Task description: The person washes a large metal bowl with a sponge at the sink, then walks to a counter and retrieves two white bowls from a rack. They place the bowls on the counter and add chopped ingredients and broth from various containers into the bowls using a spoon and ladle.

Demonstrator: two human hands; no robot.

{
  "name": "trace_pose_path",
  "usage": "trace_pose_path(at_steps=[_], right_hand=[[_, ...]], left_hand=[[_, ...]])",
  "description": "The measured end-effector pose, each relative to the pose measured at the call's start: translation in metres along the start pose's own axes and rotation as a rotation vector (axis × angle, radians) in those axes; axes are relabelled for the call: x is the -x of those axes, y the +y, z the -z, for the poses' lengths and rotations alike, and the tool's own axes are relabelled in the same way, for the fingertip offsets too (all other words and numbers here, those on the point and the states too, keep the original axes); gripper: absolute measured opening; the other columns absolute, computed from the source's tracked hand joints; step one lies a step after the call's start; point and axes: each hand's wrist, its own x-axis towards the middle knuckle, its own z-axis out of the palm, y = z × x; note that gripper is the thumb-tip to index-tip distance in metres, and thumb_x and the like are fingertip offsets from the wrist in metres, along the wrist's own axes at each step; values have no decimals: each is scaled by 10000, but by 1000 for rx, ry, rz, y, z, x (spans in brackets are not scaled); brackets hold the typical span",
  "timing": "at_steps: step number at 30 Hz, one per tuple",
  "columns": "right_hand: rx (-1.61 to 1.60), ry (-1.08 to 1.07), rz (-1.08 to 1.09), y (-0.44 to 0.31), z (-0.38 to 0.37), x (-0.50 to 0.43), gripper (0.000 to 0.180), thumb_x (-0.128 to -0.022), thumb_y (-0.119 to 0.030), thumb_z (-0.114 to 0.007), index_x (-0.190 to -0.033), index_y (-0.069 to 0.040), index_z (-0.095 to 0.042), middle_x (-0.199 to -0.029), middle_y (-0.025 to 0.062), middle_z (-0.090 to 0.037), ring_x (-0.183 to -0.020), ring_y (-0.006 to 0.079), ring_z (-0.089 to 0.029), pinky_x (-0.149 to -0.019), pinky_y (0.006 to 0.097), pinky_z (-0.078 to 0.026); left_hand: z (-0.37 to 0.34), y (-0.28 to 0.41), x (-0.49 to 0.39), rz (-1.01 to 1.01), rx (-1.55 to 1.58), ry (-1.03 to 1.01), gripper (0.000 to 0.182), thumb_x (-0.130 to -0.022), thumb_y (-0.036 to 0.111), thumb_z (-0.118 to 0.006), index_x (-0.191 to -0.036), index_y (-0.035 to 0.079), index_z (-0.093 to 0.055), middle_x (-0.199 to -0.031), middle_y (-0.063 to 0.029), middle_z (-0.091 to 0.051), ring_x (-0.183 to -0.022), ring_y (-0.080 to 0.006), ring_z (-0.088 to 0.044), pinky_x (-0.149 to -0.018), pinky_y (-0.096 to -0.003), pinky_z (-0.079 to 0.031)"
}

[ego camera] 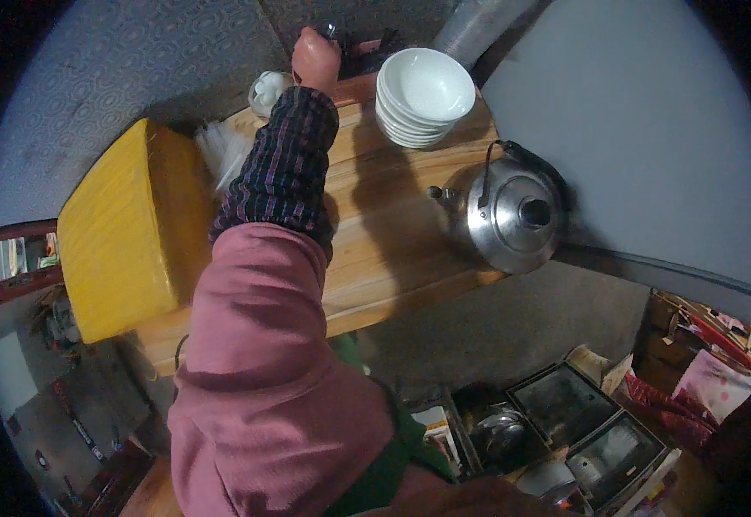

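Note:
My left hand (316, 61) reaches to the far edge of a wooden tabletop (343, 258), its fingers curled and turned away from me. A small shiny metal piece (331, 30) shows beside the fingers; whether I grip it is hidden. Just left of the wrist stands a clear jar with white egg-like pieces (268, 90). A reddish holder (356, 89) with dark items lies right of the hand. Further right rises a stack of white bowls (426, 87). My right hand is out of view.
A metal kettle (511, 216) stands at the table's right, spout facing left. On the left sits a yellow block-shaped box (117, 239), with clear plastic (220, 152) behind it. A pale panel (634, 148) borders the right. Below is a glass-topped crate (563, 400) holding dishes.

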Motion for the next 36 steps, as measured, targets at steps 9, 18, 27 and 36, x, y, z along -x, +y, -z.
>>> trace_pose_path(at_steps=[9, 18, 27, 36], right_hand=[[-285, 101, -129, -22, -34, 4, 324, -934, -265, -486, -1069, 11, -592, -810, 86, -578, -660, 161, -512, -625, 308, -451], [174, 47, 48, -39, -38, 13, 347, -920, -264, -499, -1125, 8, -569, -859, 80, -581, -711, 188, -527, -654, 323, -454], [311, 49, 43, -27, -17, 2, 347, -891, -231, -540, -1153, -6, -564, -979, 108, -599, -845, 209, -564, -739, 338, -461], [401, -88, 533, -130, -158, 46, 274, -801, -130, -660, -1052, -31, -610, -984, 127, -627, -891, 223, -600, -792, 352, -471]], left_hand=[[28, -15, 0, 11, 211, -171, 208, -742, 213, -659, -793, 11, -671, -747, -203, -639, -740, -380, -625, -645, -435, -501], [65, -26, -28, -319, -75, -90, 238, -735, 294, -705, -782, 61, -687, -708, -168, -639, -673, -360, -623, -625, -414, -496], [125, -3, -44, -50, -24, -506, 285, -883, 222, -495, -1021, -7, -593, -891, -154, -610, -797, -235, -577, -682, -391, -456], [193, 79, 35, -173, 443, -618, 204, -802, 220, -693, -778, 22, -649, -643, -70, -644, -546, -125, -625, -491, -277, -508]])
